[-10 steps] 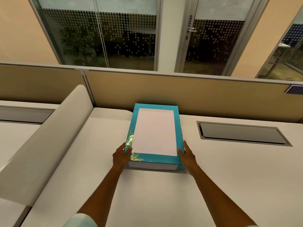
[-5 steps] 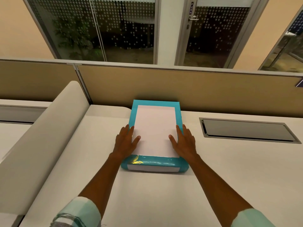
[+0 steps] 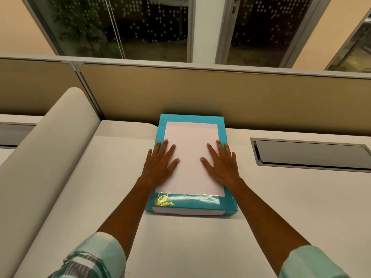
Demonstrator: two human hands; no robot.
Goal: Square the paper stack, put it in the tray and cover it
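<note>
A teal box-like tray (image 3: 190, 203) with a gold leaf print on its front stands on the white desk, its far end against the partition. A white sheet (image 3: 191, 141) covers its top, framed by the teal border. More white paper shows at the front face under the teal rim. My left hand (image 3: 160, 165) lies flat, fingers spread, on the left part of the white top. My right hand (image 3: 221, 164) lies flat the same way on the right part. Neither hand grips anything.
The white desk (image 3: 190, 247) runs out to both sides. A beige partition (image 3: 220, 97) stands behind it. A grey cable hatch (image 3: 311, 154) is set into the desk at the right. A rounded white divider (image 3: 46, 157) slopes along the left.
My hands moved from the box's near corners up onto its top and now press flat farther in. The view tipped down and closer.
</note>
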